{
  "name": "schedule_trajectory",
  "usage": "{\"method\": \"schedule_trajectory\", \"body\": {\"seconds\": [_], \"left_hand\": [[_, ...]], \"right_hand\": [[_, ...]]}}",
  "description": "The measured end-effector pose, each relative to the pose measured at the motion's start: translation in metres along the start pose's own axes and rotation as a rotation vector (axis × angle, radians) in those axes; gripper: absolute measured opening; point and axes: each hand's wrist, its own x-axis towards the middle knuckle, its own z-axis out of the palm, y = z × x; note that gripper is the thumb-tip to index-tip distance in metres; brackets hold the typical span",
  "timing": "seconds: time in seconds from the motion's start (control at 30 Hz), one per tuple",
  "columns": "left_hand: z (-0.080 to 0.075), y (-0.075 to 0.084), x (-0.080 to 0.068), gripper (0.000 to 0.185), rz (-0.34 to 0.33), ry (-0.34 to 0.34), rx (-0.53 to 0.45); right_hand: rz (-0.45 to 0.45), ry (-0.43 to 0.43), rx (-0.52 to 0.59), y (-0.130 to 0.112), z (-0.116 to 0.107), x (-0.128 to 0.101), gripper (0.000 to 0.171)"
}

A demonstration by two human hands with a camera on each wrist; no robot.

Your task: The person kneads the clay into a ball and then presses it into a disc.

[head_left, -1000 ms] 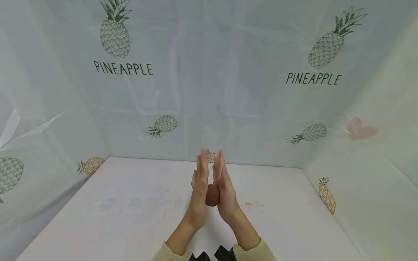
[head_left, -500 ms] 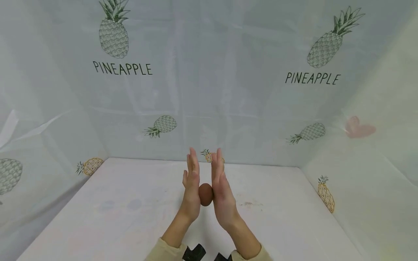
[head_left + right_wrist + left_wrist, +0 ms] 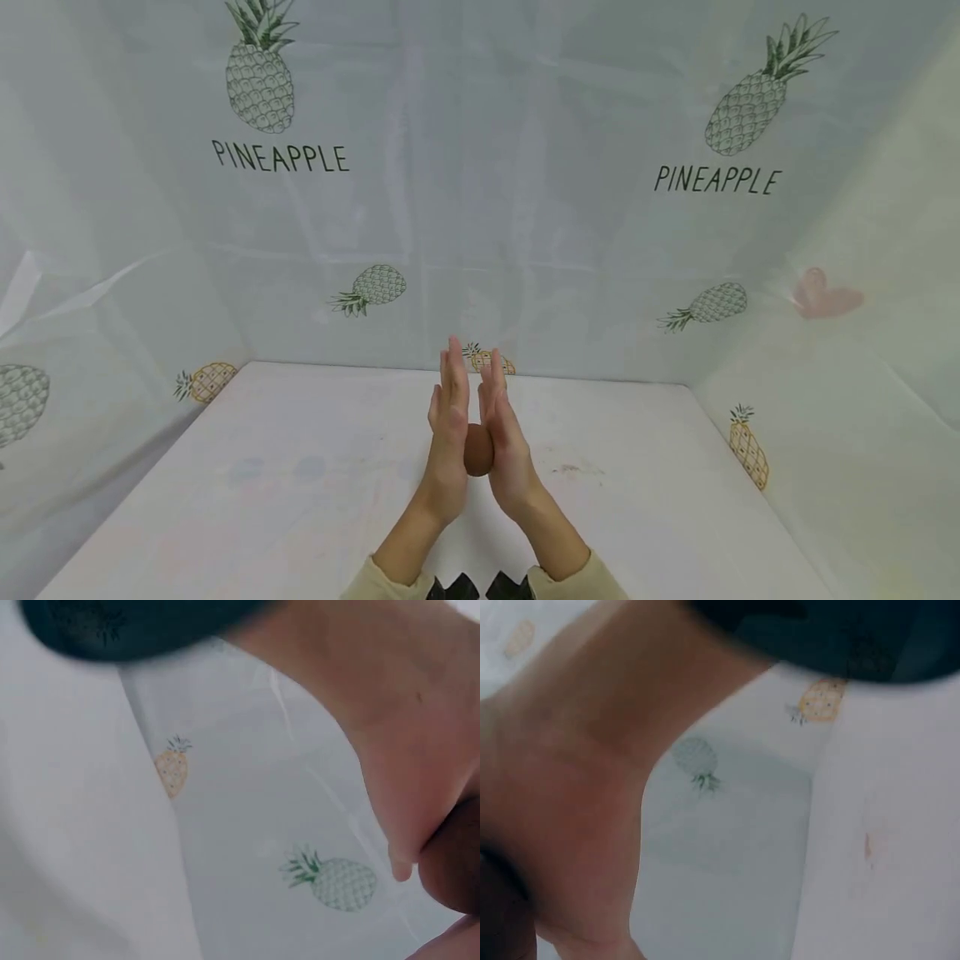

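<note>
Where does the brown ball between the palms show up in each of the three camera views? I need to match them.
Head: the brown ball sits low at centre, pressed between the flat left hand and right hand.
Left wrist: a dark sliver of it at the bottom left corner.
Right wrist: a brown bulge at the right edge, low.
Shared landmark: the pineapple-print sheet, behind the hands in every view.

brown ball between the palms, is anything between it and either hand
Nothing visible. The small round brown ball is pressed directly between the flat palms of the left hand and the right hand, fingers straight and pointing up, above the white table.
</note>
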Motion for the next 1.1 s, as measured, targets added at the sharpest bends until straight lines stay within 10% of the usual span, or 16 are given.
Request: {"method": "schedule_trajectory", "body": {"seconds": [0.3,0.57,0.87,1.1], "left_hand": [[-0.007,-0.011,0.006,0.060,-0.124,0.009,-0.042],[0.015,-0.002,-0.001,0.061,-0.020,-0.105,-0.033],[-0.008,-0.005,0.005,0.064,-0.084,0.019,-0.051],[-0.006,-0.016,0.004,0.063,-0.147,0.021,-0.028]], "right_hand": [[-0.095,-0.050,-0.056,-0.018,0.009,-0.010,0.059],[-0.098,0.083,0.019,-0.014,-0.012,-0.004,0.060],[0.081,-0.062,-0.051,-0.007,0.007,-0.004,0.058],[-0.038,-0.038,-0.009,-0.024,0.006,-0.009,0.059]]}}
